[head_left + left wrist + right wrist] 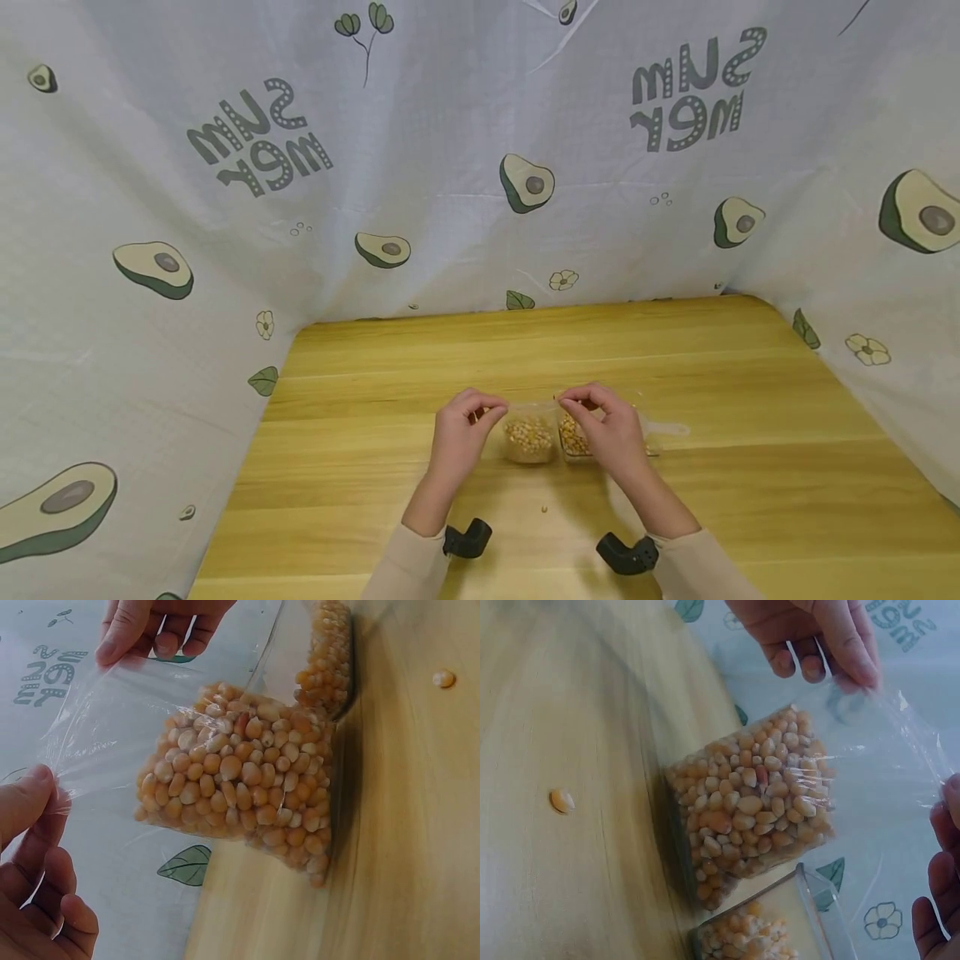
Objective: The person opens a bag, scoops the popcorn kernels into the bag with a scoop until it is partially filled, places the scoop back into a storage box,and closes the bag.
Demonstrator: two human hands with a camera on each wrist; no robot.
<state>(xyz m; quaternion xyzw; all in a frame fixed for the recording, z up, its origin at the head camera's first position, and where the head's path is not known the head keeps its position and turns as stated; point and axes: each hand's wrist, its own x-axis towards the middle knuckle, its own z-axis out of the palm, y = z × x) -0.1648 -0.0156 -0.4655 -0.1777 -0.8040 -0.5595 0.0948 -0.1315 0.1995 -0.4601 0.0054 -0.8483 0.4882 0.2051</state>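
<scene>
A clear plastic bag (232, 772) partly filled with corn kernels stands on the wooden table, its empty upper part drawn taut. My left hand (459, 433) pinches one top corner of the bag between thumb and forefinger. At the opposite corner my right hand (611, 429) pinches the film the same way. In the right wrist view the kernels (750, 802) fill the lower part of the bag, a reddish one among them. Right beside the bag sits a clear box (810, 900) with more kernels, partly hidden behind my right hand in the head view.
A translucent handle (670, 428) sticks out to the right of the box. One loose kernel (544, 509) lies on the table (360, 467) in front of the bag. White cloth (450, 125) with avocado prints hangs around the back and sides.
</scene>
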